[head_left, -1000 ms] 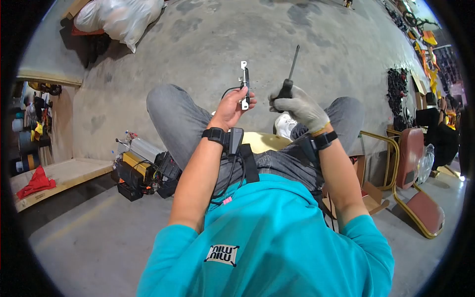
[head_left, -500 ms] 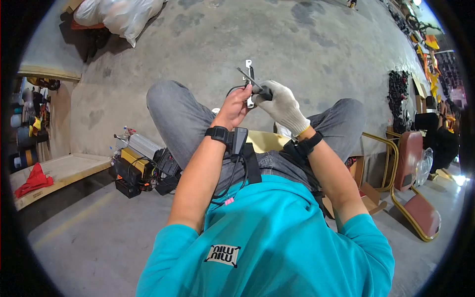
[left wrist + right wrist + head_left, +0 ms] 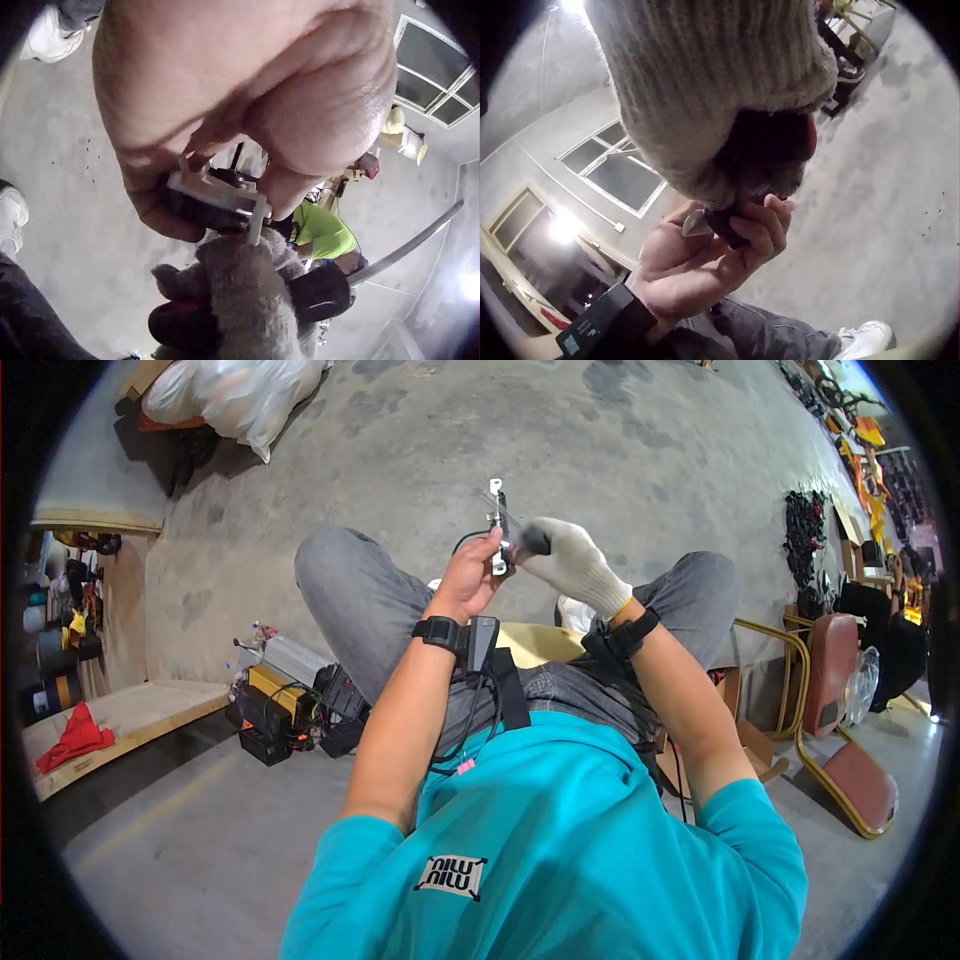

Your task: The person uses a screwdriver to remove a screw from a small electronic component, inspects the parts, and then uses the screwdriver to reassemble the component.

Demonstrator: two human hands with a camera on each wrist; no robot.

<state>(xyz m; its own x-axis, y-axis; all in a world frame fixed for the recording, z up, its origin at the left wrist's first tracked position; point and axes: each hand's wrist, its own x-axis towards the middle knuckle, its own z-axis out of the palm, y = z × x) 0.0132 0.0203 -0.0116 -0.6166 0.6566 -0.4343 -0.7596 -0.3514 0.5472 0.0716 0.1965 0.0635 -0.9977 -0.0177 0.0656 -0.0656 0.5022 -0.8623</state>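
Observation:
My bare left hand [image 3: 466, 576] grips a narrow black part with a white metal bracket [image 3: 498, 567], held upright over the floor in front of my lap. A thin black cable [image 3: 464, 541] curves off its left side. My right hand [image 3: 577, 567], in a white knit glove, holds a screwdriver [image 3: 324, 291] by its dark handle. In the left wrist view its bare shaft sticks out sideways, away from the bracket. The gloved fingertips [image 3: 251, 255] are right at the bracket's end. In the right wrist view the glove hides most of the handle.
A white plastic bag [image 3: 255, 405] lies at the upper left. To the left stand electrical units [image 3: 285, 690] with wires and a wooden ledge bearing a red cloth [image 3: 75, 737]. A chair with reddish pads [image 3: 832, 670] and a cardboard box [image 3: 757, 745] are at the right.
My right hand has moved left to the bracket. The screwdriver has swung from pointing up, clear of the bracket, to slanting up-left across it. The left hand keeps its grip, nearly still.

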